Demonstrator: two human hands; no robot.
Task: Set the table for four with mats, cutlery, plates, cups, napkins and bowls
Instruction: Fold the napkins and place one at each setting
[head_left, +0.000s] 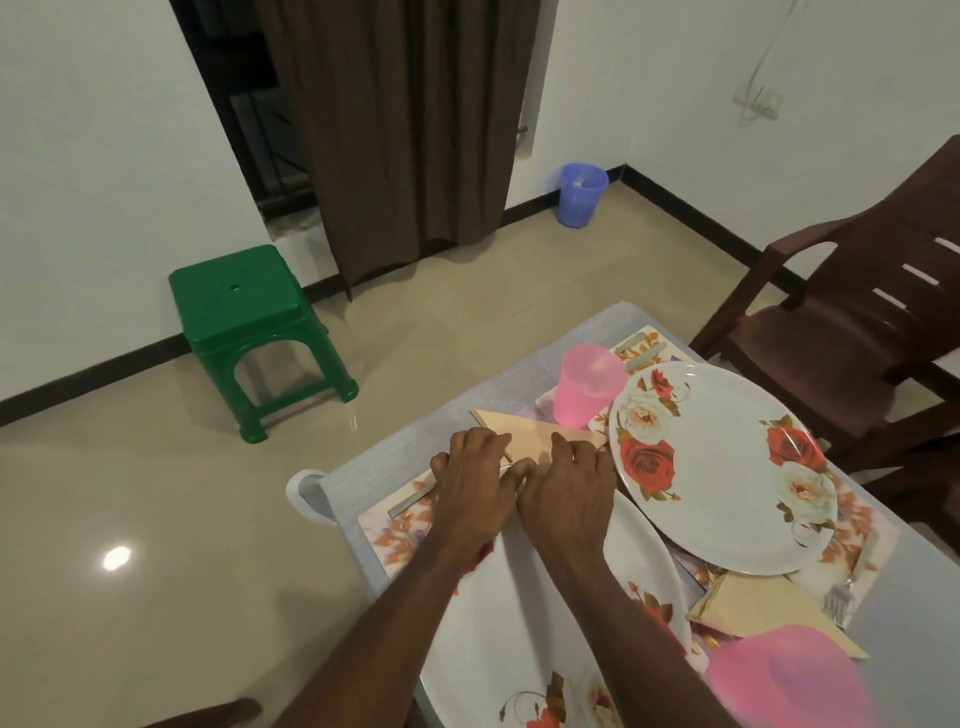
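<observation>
While both hands press flat on napkin (524, 434) at table (363, 475) edge, left hand (475, 480) and right hand (569, 491) hide its near part; fingers spread, pinch unclear. Near cup (795, 675) blurred, cropped.

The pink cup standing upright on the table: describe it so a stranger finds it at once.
Start at the grey table and the far rose-patterned plate. Just left of its far rim stands the pink cup, beyond the peach napkin under both hands. It is sharp and whole, unlike the blurred pink cup at the near edge.
</observation>
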